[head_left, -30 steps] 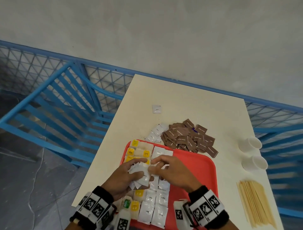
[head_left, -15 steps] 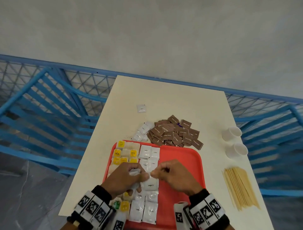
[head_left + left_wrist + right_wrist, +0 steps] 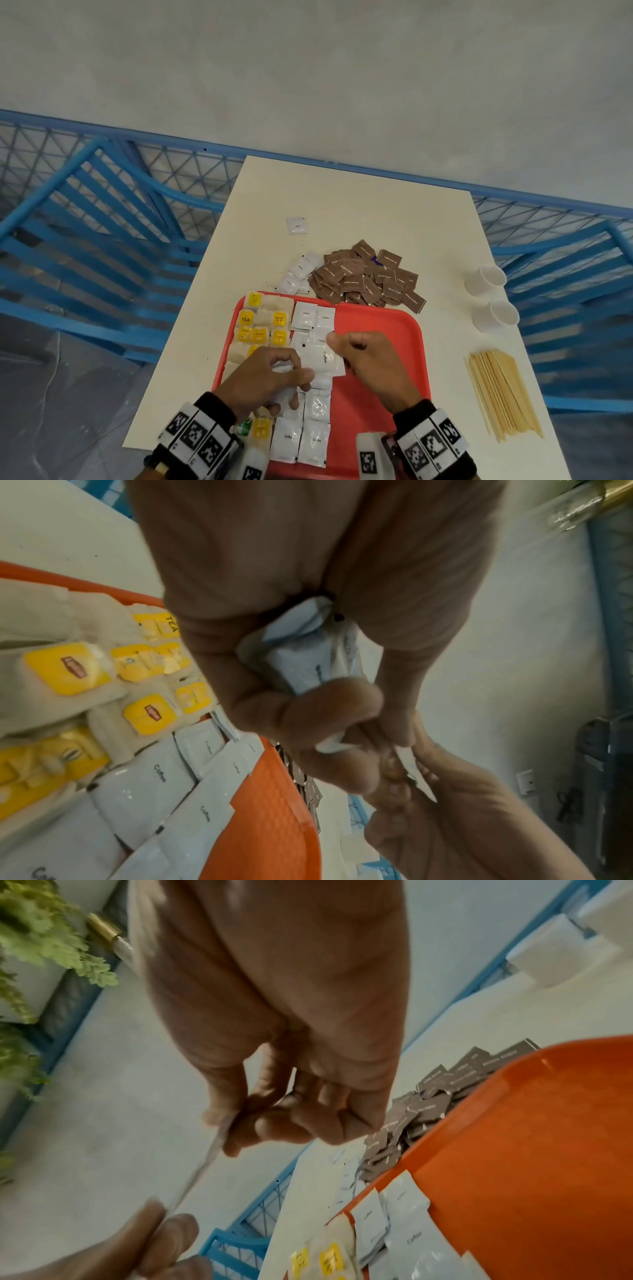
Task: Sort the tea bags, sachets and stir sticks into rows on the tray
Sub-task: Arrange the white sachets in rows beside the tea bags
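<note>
Above the red tray (image 3: pixel 387 329) both hands meet. My left hand (image 3: pixel 274 377) grips a small stack of white coffee sachets (image 3: pixel 308 658). My right hand (image 3: pixel 363 356) pinches one white coffee sachet (image 3: pixel 323 358) at its edge, and the left thumb still touches its other end. On the tray's left side lie rows of yellow-tagged tea bags (image 3: pixel 262 323) and, beside them, rows of white sachets (image 3: pixel 313 318). A pile of brown sachets (image 3: pixel 366 277) and several loose white sachets (image 3: pixel 299 274) lie on the table beyond the tray. Wooden stir sticks (image 3: pixel 501 394) lie at the right.
A single white sachet (image 3: pixel 296 225) lies further back on the cream table (image 3: pixel 359 205). Two white paper cups (image 3: pixel 484 279) lie on their sides at the right edge. Blue metal railing (image 3: pixel 102 222) surrounds the table. The tray's right half is bare red.
The right hand has drawn one white sachet out of the left hand's stack, towards the right. The camera view has shifted, so the table sits more centred.
</note>
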Demonstrator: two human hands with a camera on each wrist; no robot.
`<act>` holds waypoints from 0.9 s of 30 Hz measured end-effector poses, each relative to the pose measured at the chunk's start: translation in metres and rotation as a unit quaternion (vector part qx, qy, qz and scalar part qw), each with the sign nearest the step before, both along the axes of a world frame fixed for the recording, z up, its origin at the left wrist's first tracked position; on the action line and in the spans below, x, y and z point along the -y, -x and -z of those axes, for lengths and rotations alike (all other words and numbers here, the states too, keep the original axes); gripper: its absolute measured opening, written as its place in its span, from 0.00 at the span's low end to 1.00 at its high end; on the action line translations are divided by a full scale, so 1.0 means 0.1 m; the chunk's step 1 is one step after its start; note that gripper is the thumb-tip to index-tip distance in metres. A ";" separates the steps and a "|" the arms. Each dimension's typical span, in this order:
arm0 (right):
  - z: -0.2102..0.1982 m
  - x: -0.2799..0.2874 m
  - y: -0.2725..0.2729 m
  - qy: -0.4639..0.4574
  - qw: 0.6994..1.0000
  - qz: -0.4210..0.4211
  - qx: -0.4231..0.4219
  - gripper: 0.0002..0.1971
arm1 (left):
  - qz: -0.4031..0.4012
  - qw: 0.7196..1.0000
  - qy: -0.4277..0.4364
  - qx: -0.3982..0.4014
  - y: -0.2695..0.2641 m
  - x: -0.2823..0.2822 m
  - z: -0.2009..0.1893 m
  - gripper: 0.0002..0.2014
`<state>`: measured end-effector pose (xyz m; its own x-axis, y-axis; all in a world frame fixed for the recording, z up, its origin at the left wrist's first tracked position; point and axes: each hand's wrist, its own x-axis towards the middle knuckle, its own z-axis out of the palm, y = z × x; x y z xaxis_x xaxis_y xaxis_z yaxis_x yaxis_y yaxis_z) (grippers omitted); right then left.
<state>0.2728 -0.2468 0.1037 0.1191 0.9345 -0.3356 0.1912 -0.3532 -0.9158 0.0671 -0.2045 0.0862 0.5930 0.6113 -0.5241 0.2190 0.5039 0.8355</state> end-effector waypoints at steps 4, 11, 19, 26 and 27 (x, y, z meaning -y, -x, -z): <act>0.09 -0.02 0.07 0.002 0.994 0.084 -0.070 0.21 | -0.048 0.998 0.028 0.020 -0.04 0.04 0.04 0.14; 0.20 0.05 0.19 0.049 0.993 0.072 -0.082 0.17 | -0.160 0.982 0.088 0.043 -0.18 0.11 0.15 0.12; 0.58 -0.36 -0.08 0.081 0.988 0.135 -0.005 0.10 | -0.109 0.992 0.057 -0.025 -0.08 0.15 0.25 0.11; 1.05 -0.80 -0.43 0.134 0.983 0.057 0.108 0.11 | -0.142 0.985 0.074 -0.058 0.41 0.22 0.32 0.14; 1.07 -0.83 -0.43 0.134 0.983 0.051 0.112 0.11 | -0.149 0.984 0.082 -0.054 0.46 0.23 0.33 0.17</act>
<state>0.3162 -0.1635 -0.0036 0.3064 0.7951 -0.5234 0.3284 -0.6043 -0.7259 0.0211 -0.2270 0.0531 0.3363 0.6518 -0.6798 0.1237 0.6850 0.7180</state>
